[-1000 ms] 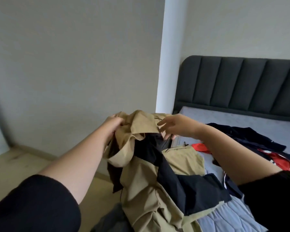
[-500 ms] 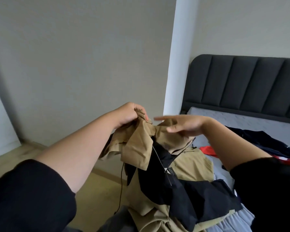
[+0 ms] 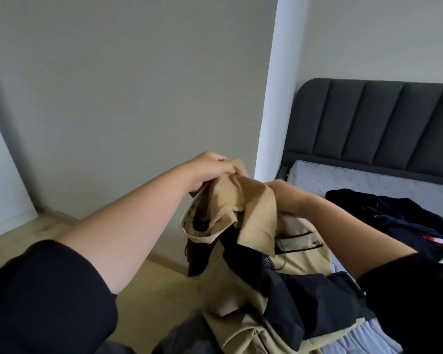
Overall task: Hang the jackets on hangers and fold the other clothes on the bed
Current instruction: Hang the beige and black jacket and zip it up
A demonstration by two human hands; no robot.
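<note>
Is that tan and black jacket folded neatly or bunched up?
Bunched up: the jacket hangs crumpled in loose folds, its top gripped by the left hand and right hand.

R hand point(image 3: 285, 196) now grips tan jacket point(image 3: 253, 213) w/ fingers curled (was open).

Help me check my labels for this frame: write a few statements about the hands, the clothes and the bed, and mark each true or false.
1. The left hand grips the tan and black jacket by its upper edge. True.
2. The jacket already hangs on a hanger. False: no hanger is in view, and both hands hold the jacket up.
3. A dark navy garment lies on the mattress. True.
4. The headboard is white. False: it is dark grey.
5. The right hand holds the same jacket. True, with its fingers partly hidden by the fabric.
</note>
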